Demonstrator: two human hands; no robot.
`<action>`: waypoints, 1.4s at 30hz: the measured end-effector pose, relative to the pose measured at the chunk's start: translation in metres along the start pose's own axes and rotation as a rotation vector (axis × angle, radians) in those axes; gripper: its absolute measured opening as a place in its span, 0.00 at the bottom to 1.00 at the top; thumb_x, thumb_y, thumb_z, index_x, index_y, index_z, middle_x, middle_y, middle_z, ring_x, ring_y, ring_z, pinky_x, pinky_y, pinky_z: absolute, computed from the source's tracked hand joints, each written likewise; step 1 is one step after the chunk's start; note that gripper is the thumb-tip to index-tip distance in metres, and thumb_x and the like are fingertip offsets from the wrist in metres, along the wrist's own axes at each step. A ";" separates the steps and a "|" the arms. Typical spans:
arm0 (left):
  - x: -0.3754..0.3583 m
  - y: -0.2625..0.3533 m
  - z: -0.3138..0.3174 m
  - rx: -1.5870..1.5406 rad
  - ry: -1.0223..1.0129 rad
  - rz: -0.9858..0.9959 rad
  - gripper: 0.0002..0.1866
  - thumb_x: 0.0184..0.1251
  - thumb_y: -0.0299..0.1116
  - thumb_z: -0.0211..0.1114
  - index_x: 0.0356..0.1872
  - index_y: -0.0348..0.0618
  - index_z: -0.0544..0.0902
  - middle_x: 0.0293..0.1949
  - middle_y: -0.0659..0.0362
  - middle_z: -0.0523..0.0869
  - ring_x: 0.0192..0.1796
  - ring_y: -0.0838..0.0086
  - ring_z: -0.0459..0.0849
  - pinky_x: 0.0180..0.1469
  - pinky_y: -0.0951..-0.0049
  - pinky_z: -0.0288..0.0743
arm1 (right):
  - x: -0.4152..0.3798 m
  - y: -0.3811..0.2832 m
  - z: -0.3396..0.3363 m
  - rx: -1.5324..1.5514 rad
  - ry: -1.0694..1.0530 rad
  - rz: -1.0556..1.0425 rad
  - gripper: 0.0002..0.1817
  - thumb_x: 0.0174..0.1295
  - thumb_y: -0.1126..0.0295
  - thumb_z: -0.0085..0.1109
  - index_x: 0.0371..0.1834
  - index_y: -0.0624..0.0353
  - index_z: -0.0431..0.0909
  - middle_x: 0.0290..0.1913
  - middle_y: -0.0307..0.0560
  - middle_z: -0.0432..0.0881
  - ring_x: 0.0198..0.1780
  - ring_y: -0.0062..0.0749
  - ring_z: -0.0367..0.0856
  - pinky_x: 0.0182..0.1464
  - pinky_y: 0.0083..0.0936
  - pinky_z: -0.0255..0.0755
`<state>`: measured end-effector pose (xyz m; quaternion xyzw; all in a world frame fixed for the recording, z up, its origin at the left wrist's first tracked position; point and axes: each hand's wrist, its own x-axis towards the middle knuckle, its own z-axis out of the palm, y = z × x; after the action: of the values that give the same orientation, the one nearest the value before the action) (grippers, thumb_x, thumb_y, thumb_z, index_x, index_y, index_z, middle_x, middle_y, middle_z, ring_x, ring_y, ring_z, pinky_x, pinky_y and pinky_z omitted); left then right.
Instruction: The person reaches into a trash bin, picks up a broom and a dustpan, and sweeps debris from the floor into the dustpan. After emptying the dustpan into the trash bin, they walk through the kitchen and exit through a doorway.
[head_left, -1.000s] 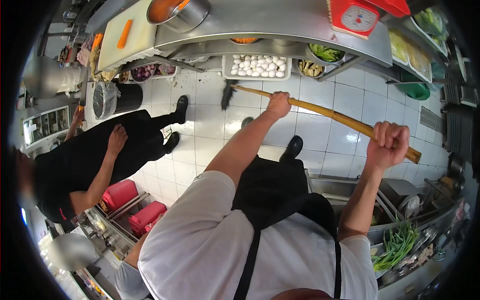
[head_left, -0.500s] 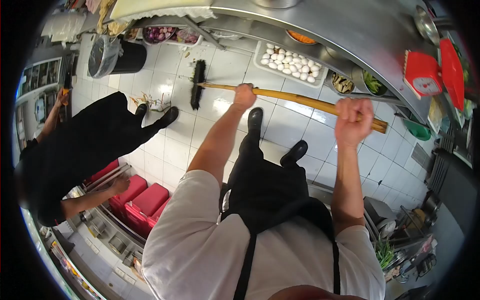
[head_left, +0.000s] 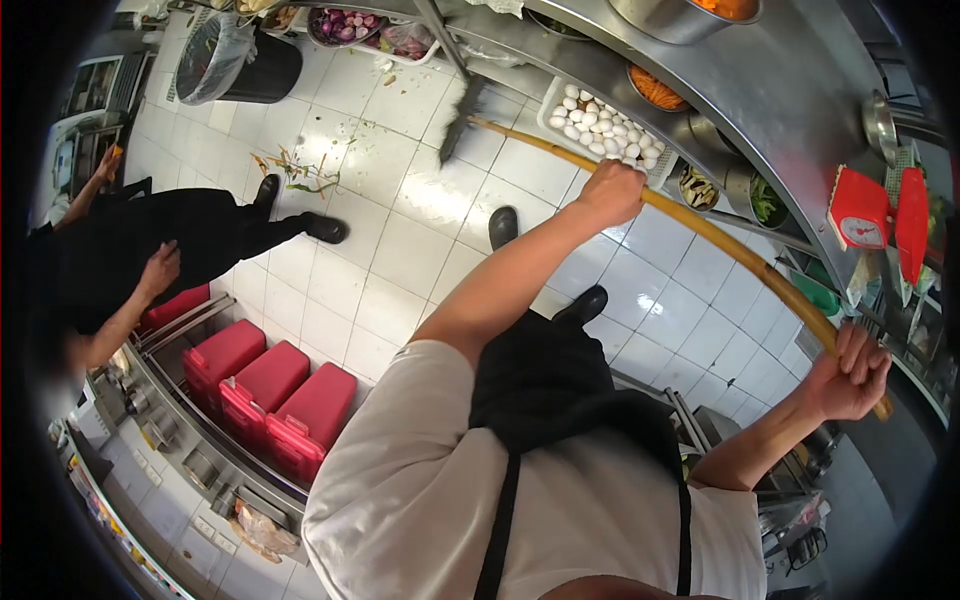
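A broom with a long, slightly bent wooden handle crosses in front of me. My left hand is closed around the middle of the handle, and my right hand grips it close to its butt end. The dark broom head is blurred and sits low by the shelf leg, left of a tray of white eggs. On the tiled floor left of the bristles lie scattered vegetable scraps. My two black shoes show below the handle.
A co-worker in a black apron stands at the left, feet beside the scraps. Behind them is a lined bin. Red lidded containers line the lower left. A steel counter bears a red scale at right.
The broom head has moved right, away from the scraps and nearer the egg tray. Both my hands have shifted right with the handle, the right one also lower. The co-worker's near hand has risen.
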<state>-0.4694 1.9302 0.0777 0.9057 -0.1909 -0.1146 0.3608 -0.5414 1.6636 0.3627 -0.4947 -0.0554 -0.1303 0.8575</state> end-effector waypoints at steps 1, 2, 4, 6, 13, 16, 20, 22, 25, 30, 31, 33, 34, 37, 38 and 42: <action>0.015 -0.009 0.006 -0.038 -0.045 -0.013 0.07 0.51 0.29 0.60 0.31 0.41 0.84 0.33 0.49 0.85 0.40 0.53 0.82 0.50 0.56 0.73 | 0.005 0.011 -0.009 -0.067 0.103 0.001 0.15 0.64 0.67 0.47 0.18 0.52 0.61 0.13 0.30 0.53 0.20 0.20 0.54 0.29 0.23 0.51; 0.027 -0.025 0.018 -0.077 -0.100 -0.027 0.07 0.51 0.29 0.60 0.31 0.41 0.83 0.34 0.48 0.85 0.41 0.52 0.82 0.51 0.57 0.73 | 0.011 0.030 -0.018 -0.135 0.215 0.006 0.14 0.63 0.67 0.48 0.18 0.52 0.62 0.14 0.31 0.53 0.20 0.21 0.54 0.30 0.24 0.51; 0.033 -0.051 0.038 -0.044 -0.135 -0.050 0.08 0.51 0.30 0.61 0.31 0.40 0.83 0.34 0.47 0.85 0.42 0.52 0.82 0.52 0.57 0.73 | 0.030 0.061 -0.021 -0.166 0.514 0.032 0.15 0.61 0.65 0.49 0.17 0.53 0.62 0.15 0.32 0.51 0.21 0.23 0.52 0.31 0.26 0.54; 0.017 -0.082 0.046 0.100 -0.096 -0.075 0.08 0.51 0.30 0.61 0.31 0.39 0.83 0.33 0.46 0.84 0.41 0.51 0.82 0.51 0.57 0.73 | 0.021 0.095 -0.038 -0.115 0.375 0.050 0.16 0.63 0.65 0.44 0.16 0.53 0.60 0.15 0.34 0.52 0.21 0.25 0.53 0.31 0.27 0.55; -0.071 -0.160 -0.008 0.168 -0.026 -0.136 0.07 0.48 0.30 0.61 0.29 0.40 0.82 0.30 0.47 0.84 0.40 0.52 0.81 0.48 0.56 0.73 | -0.067 0.150 0.025 -0.164 0.244 0.114 0.15 0.66 0.62 0.42 0.20 0.51 0.59 0.17 0.33 0.54 0.24 0.26 0.57 0.37 0.32 0.60; -0.058 -0.125 -0.010 0.214 -0.092 -0.028 0.06 0.47 0.31 0.61 0.24 0.40 0.80 0.28 0.48 0.83 0.40 0.53 0.82 0.49 0.57 0.72 | -0.068 0.111 0.018 -0.051 0.288 0.116 0.15 0.66 0.64 0.44 0.20 0.51 0.59 0.17 0.32 0.53 0.24 0.24 0.55 0.40 0.30 0.58; -0.029 -0.154 0.017 0.069 -0.048 -0.032 0.07 0.44 0.30 0.60 0.25 0.41 0.82 0.29 0.49 0.84 0.38 0.55 0.83 0.48 0.58 0.72 | -0.075 0.145 0.025 -0.223 0.214 0.091 0.16 0.66 0.62 0.46 0.19 0.50 0.59 0.17 0.31 0.52 0.24 0.22 0.53 0.41 0.29 0.58; -0.008 -0.182 0.016 0.114 0.033 -0.033 0.07 0.44 0.31 0.60 0.25 0.42 0.83 0.30 0.50 0.85 0.40 0.55 0.83 0.50 0.58 0.71 | -0.061 0.173 0.038 -0.189 0.276 0.053 0.17 0.67 0.62 0.46 0.19 0.50 0.59 0.17 0.32 0.51 0.24 0.22 0.52 0.40 0.29 0.57; 0.010 -0.218 -0.010 0.067 0.070 -0.098 0.07 0.46 0.32 0.60 0.26 0.42 0.83 0.32 0.50 0.85 0.42 0.55 0.82 0.50 0.58 0.69 | -0.013 0.206 0.054 -0.143 0.204 0.093 0.17 0.67 0.62 0.45 0.18 0.50 0.59 0.16 0.32 0.51 0.24 0.22 0.53 0.40 0.29 0.58; -0.009 -0.271 -0.062 0.081 0.233 -0.216 0.07 0.48 0.32 0.60 0.26 0.43 0.83 0.29 0.49 0.85 0.39 0.55 0.82 0.48 0.57 0.69 | 0.037 0.257 0.117 -0.130 0.157 0.150 0.17 0.64 0.63 0.46 0.17 0.50 0.59 0.16 0.31 0.52 0.23 0.22 0.54 0.40 0.29 0.59; -0.019 -0.283 -0.071 0.111 0.250 -0.232 0.07 0.48 0.32 0.60 0.26 0.43 0.83 0.29 0.49 0.84 0.39 0.54 0.82 0.48 0.57 0.69 | 0.039 0.267 0.125 -0.075 0.106 0.173 0.16 0.63 0.64 0.47 0.17 0.51 0.60 0.16 0.32 0.53 0.23 0.23 0.57 0.40 0.30 0.61; -0.038 -0.307 -0.089 0.113 0.303 -0.253 0.06 0.48 0.32 0.60 0.25 0.43 0.83 0.28 0.49 0.84 0.38 0.54 0.82 0.49 0.56 0.69 | 0.037 0.285 0.151 -0.075 0.087 0.182 0.16 0.62 0.64 0.47 0.17 0.51 0.60 0.16 0.33 0.53 0.23 0.24 0.59 0.39 0.32 0.63; -0.051 -0.317 -0.095 0.084 0.337 -0.255 0.06 0.48 0.32 0.61 0.25 0.43 0.82 0.28 0.48 0.84 0.38 0.53 0.82 0.49 0.56 0.69 | 0.031 0.292 0.164 -0.076 0.081 0.187 0.15 0.62 0.64 0.47 0.17 0.51 0.61 0.16 0.33 0.54 0.23 0.25 0.60 0.39 0.33 0.64; -0.100 -0.347 -0.105 0.161 0.358 -0.286 0.06 0.48 0.31 0.63 0.27 0.41 0.82 0.30 0.47 0.83 0.39 0.51 0.81 0.49 0.55 0.70 | 0.007 0.313 0.194 -0.098 0.057 0.256 0.13 0.64 0.63 0.45 0.22 0.53 0.69 0.16 0.34 0.58 0.25 0.27 0.64 0.44 0.36 0.67; -0.122 -0.366 -0.106 0.199 0.373 -0.240 0.06 0.50 0.31 0.63 0.28 0.40 0.82 0.31 0.46 0.83 0.40 0.51 0.80 0.47 0.56 0.71 | -0.006 0.323 0.205 -0.231 0.069 0.239 0.12 0.64 0.62 0.45 0.24 0.54 0.69 0.17 0.35 0.61 0.27 0.30 0.68 0.48 0.38 0.69; -0.170 -0.383 -0.133 0.180 0.271 -0.299 0.04 0.50 0.28 0.60 0.25 0.39 0.81 0.28 0.47 0.83 0.38 0.50 0.80 0.46 0.54 0.72 | -0.046 0.332 0.215 0.011 -0.010 0.305 0.06 0.61 0.71 0.46 0.27 0.56 0.67 0.22 0.43 0.69 0.28 0.33 0.70 0.51 0.47 0.70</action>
<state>-0.4754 2.3397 -0.0825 0.9596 -0.0136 -0.0265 0.2799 -0.4862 2.0146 0.1841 -0.4934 0.0156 0.0040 0.8696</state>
